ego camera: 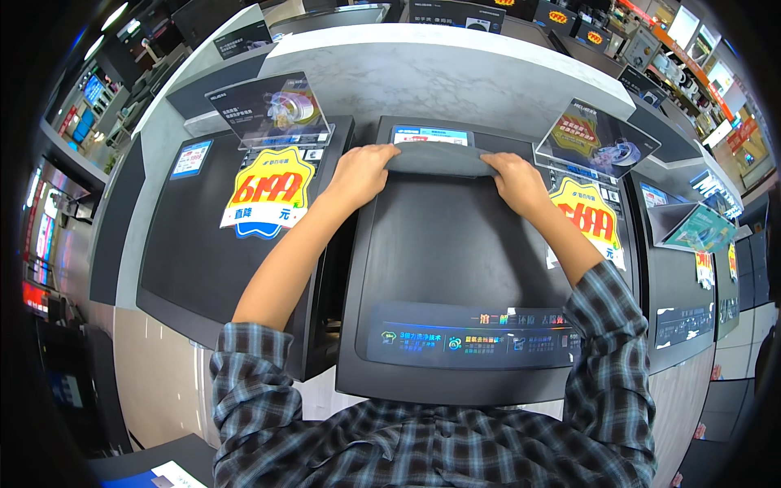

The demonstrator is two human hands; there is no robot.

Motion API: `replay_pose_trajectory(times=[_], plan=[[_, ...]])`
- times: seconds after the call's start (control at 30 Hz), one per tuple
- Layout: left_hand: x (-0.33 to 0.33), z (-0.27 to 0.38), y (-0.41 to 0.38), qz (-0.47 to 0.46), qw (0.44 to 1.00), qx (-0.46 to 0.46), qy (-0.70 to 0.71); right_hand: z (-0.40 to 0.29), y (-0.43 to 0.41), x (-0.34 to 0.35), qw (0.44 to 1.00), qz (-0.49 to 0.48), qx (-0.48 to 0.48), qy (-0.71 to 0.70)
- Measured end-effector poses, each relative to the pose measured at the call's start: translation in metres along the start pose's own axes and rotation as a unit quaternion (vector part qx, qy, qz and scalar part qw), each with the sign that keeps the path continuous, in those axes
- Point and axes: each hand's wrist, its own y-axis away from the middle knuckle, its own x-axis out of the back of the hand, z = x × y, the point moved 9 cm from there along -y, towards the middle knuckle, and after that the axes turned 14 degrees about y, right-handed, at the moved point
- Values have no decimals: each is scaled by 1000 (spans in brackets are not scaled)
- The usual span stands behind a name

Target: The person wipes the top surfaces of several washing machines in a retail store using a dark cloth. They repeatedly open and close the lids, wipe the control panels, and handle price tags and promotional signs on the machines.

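Observation:
A folded dark grey cloth (440,160) lies stretched sideways near the back of a dark washing machine's top (451,244). My left hand (361,174) grips its left end, and my right hand (517,182) holds its right end. Behind the cloth, a blue and white price label (432,133) is partly covered. A clear strip with printed writing (464,338) runs along the machine's front edge. Beside my right forearm, a yellow starburst price tag (589,219) lies on the same top.
Acrylic sign stands (274,110) rise on the neighbouring machine at left and at the back right (598,140). A yellow price tag (268,186) lies on the left machine (195,244). A marbled partition (427,79) stands behind; more machines (677,293) are at right.

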Motion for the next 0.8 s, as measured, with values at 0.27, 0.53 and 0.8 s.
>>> replay_pose_trajectory(times=[0.27, 0.53, 0.8], plan=[[3, 58, 83, -48, 993, -87, -56, -47, 75, 35, 999, -4, 44, -12], [14, 99, 147, -75, 995, -70, -11, -85, 135, 66, 997, -10, 70, -26], [18, 119, 181, -71, 996, -58, 1, -103, 173, 76, 998, -19, 40, -42]])
